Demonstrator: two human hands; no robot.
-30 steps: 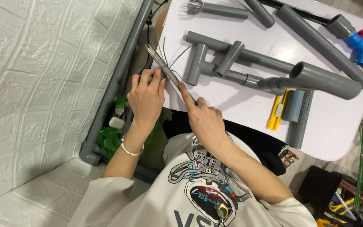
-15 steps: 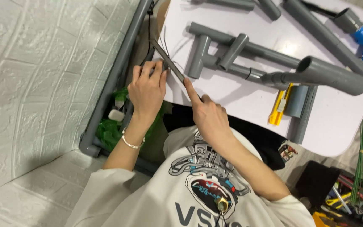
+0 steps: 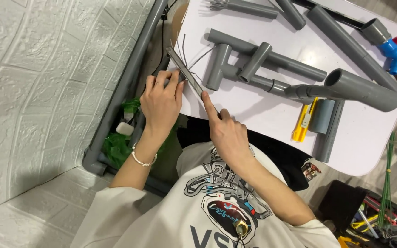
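**Desk:** What is in hand, nearest first?

**Operator:** At the near edge of the white table [image 3: 253, 119], I see the left hand [image 3: 161, 98] with its fingers pinched down over a flat metal strip [image 3: 188, 76]. The right hand [image 3: 228, 133] is curled on the strip's near end, forefinger laid along it. The strip slants toward eleven o'clock, beside a few thin wires [image 3: 184, 48]. I judge this a steadying step. Any next move calls for firm pressure from both hands so the strip does not skid.

**Desk:** And the count?

**Operator:** One strip and two hands. At one o'clock is one jointed grey pipe frame [image 3: 253, 57]. At three o'clock is one yellow utility knife [image 3: 303, 120]. Farthest, at two o'clock, is one blue elbow fitting [image 3: 394, 54]. There are about six loose grey pipes.
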